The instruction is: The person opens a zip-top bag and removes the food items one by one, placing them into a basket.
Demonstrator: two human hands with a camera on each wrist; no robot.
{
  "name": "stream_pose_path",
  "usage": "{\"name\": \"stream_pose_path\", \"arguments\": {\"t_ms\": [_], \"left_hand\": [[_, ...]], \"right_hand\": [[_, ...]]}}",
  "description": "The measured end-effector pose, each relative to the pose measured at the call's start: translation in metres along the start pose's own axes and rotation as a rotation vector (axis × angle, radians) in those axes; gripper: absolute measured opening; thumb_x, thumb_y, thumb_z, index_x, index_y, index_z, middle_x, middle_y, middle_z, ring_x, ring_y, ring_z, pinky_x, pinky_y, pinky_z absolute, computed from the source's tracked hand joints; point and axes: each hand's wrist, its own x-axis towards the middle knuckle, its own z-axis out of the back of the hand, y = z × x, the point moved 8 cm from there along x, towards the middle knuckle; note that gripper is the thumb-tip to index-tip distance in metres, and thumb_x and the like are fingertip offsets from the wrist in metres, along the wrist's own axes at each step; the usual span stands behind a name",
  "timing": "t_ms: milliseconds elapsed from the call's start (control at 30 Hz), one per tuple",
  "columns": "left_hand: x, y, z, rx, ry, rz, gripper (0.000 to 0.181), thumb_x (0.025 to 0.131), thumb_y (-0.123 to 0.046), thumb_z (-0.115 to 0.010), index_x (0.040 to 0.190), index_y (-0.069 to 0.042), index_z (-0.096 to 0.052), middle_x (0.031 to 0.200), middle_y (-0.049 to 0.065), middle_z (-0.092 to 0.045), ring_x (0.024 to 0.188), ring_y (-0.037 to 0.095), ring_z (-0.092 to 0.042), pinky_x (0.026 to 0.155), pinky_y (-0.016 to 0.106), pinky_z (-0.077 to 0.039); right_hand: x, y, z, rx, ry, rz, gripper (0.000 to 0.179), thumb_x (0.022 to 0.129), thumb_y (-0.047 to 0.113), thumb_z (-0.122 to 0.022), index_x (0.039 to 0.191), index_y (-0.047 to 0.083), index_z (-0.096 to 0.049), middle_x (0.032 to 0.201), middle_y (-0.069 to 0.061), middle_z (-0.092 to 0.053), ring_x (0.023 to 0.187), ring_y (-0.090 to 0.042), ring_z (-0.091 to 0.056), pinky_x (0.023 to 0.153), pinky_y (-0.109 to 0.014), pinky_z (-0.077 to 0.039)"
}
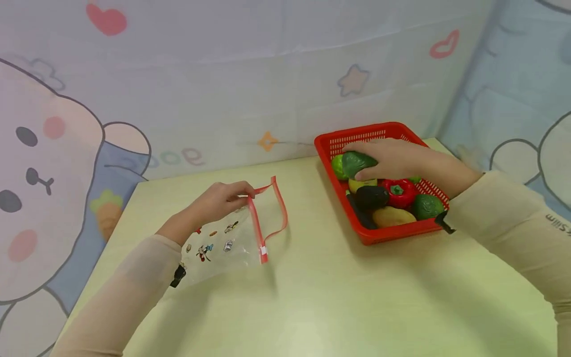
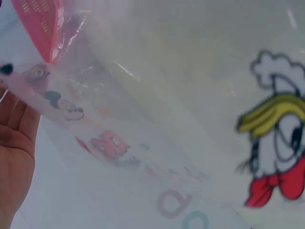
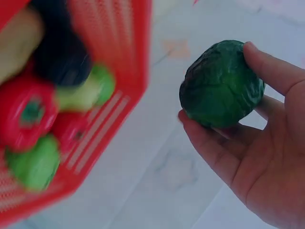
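A clear slider bag (image 1: 243, 243) with a red zip edge and cartoon prints hangs from my left hand (image 1: 218, 201), which pinches it near the top edge. Its mouth gapes toward the right. In the left wrist view the printed film (image 2: 112, 143) fills most of the picture. My right hand (image 3: 267, 157) grips a round, dark green vegetable with wrinkled skin (image 3: 221, 86), thumb on one side and fingers on the other. The head view has this hand over the left part of a red basket (image 1: 370, 238), the vegetable (image 1: 357, 163) above the produce.
Inside the basket lie a red bell pepper (image 1: 399, 192), a dark purple eggplant-like piece (image 1: 372, 198), a potato-like tan piece (image 1: 393, 216) and a green piece (image 1: 428, 206). The pale yellow table (image 1: 303, 297) meets a printed cloth wall (image 1: 214, 99) behind.
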Motion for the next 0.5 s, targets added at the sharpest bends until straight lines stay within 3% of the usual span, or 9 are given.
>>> {"name": "stream_pose_path", "arguments": {"t_ms": [133,333,500], "left_hand": [[0.004,0.008,0.001,-0.044,0.046,0.038,0.018,0.094,-0.016,-0.052,0.110,-0.019,-0.057,0.114,0.004,-0.065,0.087,0.022,-0.066,0.068,0.030,-0.048],[0.016,0.010,0.004,-0.082,0.094,0.065,0.019,0.095,-0.018,-0.049,0.113,-0.020,-0.056,0.114,0.005,-0.064,0.075,0.021,-0.058,0.067,0.031,-0.044],[0.022,0.012,0.003,-0.077,0.106,0.069,0.019,0.095,-0.020,-0.049,0.114,-0.020,-0.056,0.115,0.005,-0.064,0.077,0.019,-0.058,0.069,0.030,-0.045]], "right_hand": [[-0.005,-0.044,0.002,0.033,0.055,-0.080,0.067,0.088,0.042,-0.058,0.142,0.012,-0.032,0.140,-0.021,-0.039,0.121,-0.041,-0.041,0.096,-0.058,-0.034],[-0.018,-0.106,-0.024,0.082,0.185,-0.220,0.069,0.087,0.038,-0.059,0.139,0.002,-0.031,0.140,-0.031,-0.030,0.122,-0.052,-0.032,0.094,-0.065,-0.029],[-0.028,-0.134,-0.035,0.033,0.138,-0.294,0.065,0.087,0.034,-0.058,0.134,-0.004,-0.034,0.127,-0.034,-0.042,0.113,-0.050,-0.041,0.088,-0.065,-0.033]]}}
